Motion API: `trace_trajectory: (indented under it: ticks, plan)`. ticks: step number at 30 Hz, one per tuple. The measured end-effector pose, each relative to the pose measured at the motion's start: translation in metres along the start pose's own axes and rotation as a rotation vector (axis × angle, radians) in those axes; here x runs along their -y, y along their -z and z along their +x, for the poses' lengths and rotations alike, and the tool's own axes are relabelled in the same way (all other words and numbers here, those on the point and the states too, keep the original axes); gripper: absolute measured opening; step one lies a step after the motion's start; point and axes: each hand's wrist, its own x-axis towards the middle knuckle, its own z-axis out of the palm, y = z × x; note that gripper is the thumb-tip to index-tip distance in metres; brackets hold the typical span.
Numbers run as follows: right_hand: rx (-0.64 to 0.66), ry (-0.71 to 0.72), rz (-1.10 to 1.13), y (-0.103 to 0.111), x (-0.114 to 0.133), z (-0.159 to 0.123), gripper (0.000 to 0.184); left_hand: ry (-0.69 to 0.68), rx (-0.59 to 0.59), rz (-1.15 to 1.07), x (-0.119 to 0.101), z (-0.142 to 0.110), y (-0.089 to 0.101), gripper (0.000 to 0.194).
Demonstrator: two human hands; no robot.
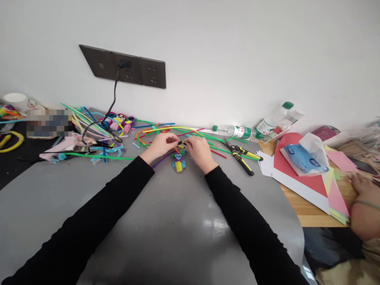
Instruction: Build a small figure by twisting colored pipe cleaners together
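Observation:
At the far side of the grey table, my left hand (162, 145) and my right hand (200, 152) meet with their fingertips pinched together. Between them is a small yellow piece (181, 147), too small to tell its kind for sure; it looks like pipe cleaner. Just below my fingers lies a little pipe cleaner figure (178, 163), with purple, green, yellow and light blue parts. A purple pipe cleaner (162, 159) runs out under my left hand. Behind both hands a yellow pipe cleaner (175, 128) arches over a heap of coloured ones.
Yellow-black wire strippers (241, 156) lie to the right, near plastic bottles (236, 131). Further right are a tissue pack (305, 158), paper sheets (301, 190) and another person's hand (363, 188). Left are bundled pipe cleaners (86, 122), a black cable (114, 95) and finished dolls (120, 122).

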Motion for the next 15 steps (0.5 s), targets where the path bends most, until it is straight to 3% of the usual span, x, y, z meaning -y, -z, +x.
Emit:
trace_trajectory:
  ticks: [3, 7, 10, 12, 14, 15]
  plan:
    - [0.024, -0.017, 0.001, 0.026, -0.015, 0.002, 0.016, -0.004, 0.001, 0.019, -0.001, -0.001, 0.002, 0.039]
    - [0.064, -0.220, -0.043, 0.089, -0.064, -0.008, 0.047, 0.002, -0.086, 0.026, -0.001, 0.000, 0.002, 0.037]
    - [0.358, -0.474, -0.244, 0.127, -0.109, -0.025, 0.065, 0.001, -0.124, 0.004, -0.001, 0.001, 0.001, 0.033]
    - [0.551, -0.533, -0.324, 0.139, -0.133, -0.038, 0.069, 0.005, -0.144, -0.014, -0.001, 0.001, 0.000, 0.031]
    - [0.627, -0.539, -0.362, 0.140, -0.146, -0.052, 0.073, 0.009, -0.167, -0.034, -0.001, 0.002, 0.000, 0.030]
    - [0.605, -0.531, -0.377, 0.139, -0.147, -0.060, 0.072, 0.009, -0.178, -0.045, 0.000, 0.002, -0.001, 0.030]
